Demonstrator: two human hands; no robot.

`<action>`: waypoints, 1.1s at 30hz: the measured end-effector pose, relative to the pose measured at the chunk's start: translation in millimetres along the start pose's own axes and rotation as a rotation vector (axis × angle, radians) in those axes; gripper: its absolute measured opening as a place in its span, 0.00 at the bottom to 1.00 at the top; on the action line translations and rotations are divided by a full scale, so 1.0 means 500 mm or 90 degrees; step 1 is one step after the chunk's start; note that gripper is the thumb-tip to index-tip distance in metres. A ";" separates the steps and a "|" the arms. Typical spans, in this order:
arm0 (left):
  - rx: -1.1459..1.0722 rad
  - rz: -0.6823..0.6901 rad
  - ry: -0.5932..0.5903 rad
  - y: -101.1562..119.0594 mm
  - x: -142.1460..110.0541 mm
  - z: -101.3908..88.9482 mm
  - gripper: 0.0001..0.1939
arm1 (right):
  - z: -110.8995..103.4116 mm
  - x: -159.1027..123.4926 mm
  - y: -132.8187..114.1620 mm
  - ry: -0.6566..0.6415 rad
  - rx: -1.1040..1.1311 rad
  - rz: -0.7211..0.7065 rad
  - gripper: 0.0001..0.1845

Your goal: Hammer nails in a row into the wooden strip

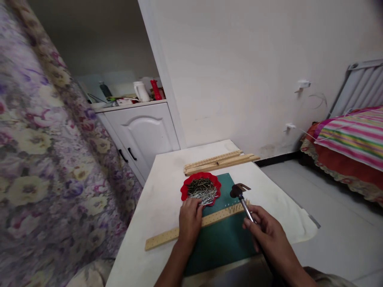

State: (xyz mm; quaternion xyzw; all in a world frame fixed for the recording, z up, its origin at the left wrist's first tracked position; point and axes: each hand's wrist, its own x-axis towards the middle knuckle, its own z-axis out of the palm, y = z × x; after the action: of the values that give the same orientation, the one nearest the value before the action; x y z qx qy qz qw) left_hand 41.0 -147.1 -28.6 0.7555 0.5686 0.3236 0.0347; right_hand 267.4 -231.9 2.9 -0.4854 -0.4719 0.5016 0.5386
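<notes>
My left hand [190,218] is at the near edge of a red scalloped bowl [184,190] filled with loose nails [204,190]. Its fingers are bent and drawn together by the rim; whatever they pinch is hidden. Below the wrist, a long wooden strip [217,216] with rows of small holes lies across a green cutting mat [221,243]. Several nails [235,208] stand upright in the strip's right end. My right hand [267,233] is closed around the handle of a claw hammer [245,208], whose head is raised over the mat's right side, near those nails.
More wooden strips [220,163] lie at the back of the white table [167,171]. A floral curtain [60,159] hangs at left beside a white cabinet [146,131]. On the right are a bed [353,139] and wall plugs [303,83] with a cable.
</notes>
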 end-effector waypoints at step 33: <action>0.083 -0.063 -0.102 -0.052 0.077 -0.013 0.05 | 0.017 0.006 0.014 -0.048 0.002 0.014 0.16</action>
State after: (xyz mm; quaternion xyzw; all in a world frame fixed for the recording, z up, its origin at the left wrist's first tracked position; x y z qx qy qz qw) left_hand 21.3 -106.0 -17.1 0.7507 0.6203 0.2227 0.0468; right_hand 258.8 -228.3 -3.3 -0.4705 -0.4857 0.5264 0.5154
